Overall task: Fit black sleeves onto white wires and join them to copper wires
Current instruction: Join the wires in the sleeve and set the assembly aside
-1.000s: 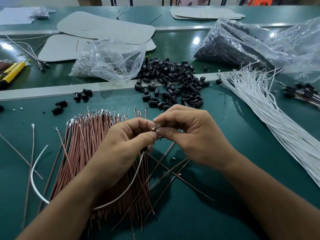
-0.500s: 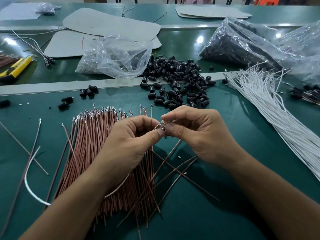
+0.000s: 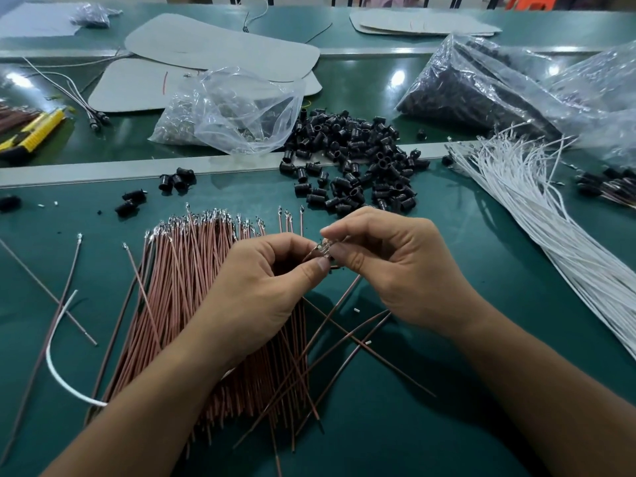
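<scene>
Black sleeves (image 3: 354, 160) lie in a loose heap on the green desk (image 3: 464, 425), beyond the hands, with a few strays off to the left. The white wires (image 3: 537, 222) lie in a long bundle down the right side, their far ends near the heap. The copper wires (image 3: 186, 287) lie in a thick bundle under the left hand (image 3: 261, 294) and forearm, metal-tipped ends pointing away from the person. Several loose ones cross each other on the desk below both hands.

The left hand is raised over the bundle, fingers curled, thumb and forefinger pinching a small shiny metal terminal (image 3: 322, 250). The right hand (image 3: 389, 266) meets it from the other side and pinches the same piece between thumb and forefinger. Which wire the terminal belongs to cannot be told. A single white wire (image 3: 55, 356) curves across the desk at the left and runs under the left forearm, its other end hidden.

Farther back lie a clear plastic bag (image 3: 237, 111), larger bags of dark parts (image 3: 481, 87), grey sheets (image 3: 220, 46) and a yellow knife (image 3: 34, 132).
</scene>
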`<act>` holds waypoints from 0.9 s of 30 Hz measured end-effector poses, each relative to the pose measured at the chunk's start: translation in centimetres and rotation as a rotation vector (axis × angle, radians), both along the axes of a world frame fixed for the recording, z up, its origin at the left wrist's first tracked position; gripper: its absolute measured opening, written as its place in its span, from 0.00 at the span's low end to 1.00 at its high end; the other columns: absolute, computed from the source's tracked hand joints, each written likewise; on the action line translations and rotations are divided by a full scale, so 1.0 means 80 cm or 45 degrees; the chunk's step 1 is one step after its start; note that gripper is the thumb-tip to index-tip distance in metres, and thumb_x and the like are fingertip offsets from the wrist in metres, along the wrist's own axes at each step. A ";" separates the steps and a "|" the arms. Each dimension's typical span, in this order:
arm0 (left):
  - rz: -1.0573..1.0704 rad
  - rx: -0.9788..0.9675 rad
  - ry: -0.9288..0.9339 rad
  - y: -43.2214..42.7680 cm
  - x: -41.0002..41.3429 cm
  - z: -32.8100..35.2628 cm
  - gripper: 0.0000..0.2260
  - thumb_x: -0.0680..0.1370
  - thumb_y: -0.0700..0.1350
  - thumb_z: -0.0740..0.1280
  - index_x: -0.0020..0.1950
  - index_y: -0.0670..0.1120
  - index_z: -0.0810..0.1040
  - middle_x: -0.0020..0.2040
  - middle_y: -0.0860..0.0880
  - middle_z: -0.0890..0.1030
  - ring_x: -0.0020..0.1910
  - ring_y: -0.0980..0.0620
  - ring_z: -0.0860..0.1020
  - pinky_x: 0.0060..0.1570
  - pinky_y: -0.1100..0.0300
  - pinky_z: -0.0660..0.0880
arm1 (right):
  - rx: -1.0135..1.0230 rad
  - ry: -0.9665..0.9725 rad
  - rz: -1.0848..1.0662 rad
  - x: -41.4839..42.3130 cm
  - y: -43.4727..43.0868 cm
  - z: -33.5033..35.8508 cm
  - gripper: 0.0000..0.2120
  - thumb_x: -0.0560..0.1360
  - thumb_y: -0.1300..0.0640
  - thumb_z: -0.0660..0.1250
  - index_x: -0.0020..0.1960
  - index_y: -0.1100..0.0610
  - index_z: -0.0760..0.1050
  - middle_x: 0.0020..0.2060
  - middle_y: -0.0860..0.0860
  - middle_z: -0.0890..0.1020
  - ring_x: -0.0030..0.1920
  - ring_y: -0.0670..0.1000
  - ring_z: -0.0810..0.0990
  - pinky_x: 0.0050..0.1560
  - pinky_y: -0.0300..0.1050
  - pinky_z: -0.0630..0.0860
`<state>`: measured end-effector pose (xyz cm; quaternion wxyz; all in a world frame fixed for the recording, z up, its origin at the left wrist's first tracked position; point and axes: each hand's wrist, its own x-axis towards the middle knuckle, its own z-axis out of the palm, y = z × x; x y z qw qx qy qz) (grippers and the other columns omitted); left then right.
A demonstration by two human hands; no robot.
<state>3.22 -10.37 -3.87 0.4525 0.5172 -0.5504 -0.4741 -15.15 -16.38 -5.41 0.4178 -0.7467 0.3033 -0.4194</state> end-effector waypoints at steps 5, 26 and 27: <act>0.015 -0.030 0.017 -0.001 0.001 -0.002 0.07 0.72 0.49 0.71 0.46 0.48 0.85 0.42 0.44 0.84 0.40 0.48 0.80 0.45 0.57 0.79 | -0.092 0.062 0.015 -0.002 0.001 0.006 0.07 0.76 0.64 0.72 0.54 0.61 0.83 0.47 0.50 0.83 0.47 0.55 0.83 0.49 0.50 0.81; 0.033 -0.205 -0.024 -0.001 0.003 -0.004 0.07 0.71 0.49 0.72 0.47 0.49 0.84 0.41 0.42 0.83 0.39 0.38 0.78 0.40 0.46 0.77 | -0.333 0.209 0.010 -0.014 -0.003 0.018 0.05 0.75 0.67 0.73 0.51 0.64 0.83 0.45 0.52 0.83 0.45 0.52 0.83 0.48 0.43 0.79; 0.036 -0.205 -0.024 -0.001 0.004 -0.005 0.07 0.71 0.50 0.72 0.47 0.49 0.84 0.41 0.42 0.83 0.40 0.37 0.78 0.40 0.46 0.77 | -0.322 0.193 0.005 -0.014 -0.003 0.017 0.05 0.75 0.67 0.73 0.51 0.64 0.83 0.45 0.52 0.83 0.45 0.52 0.83 0.47 0.44 0.79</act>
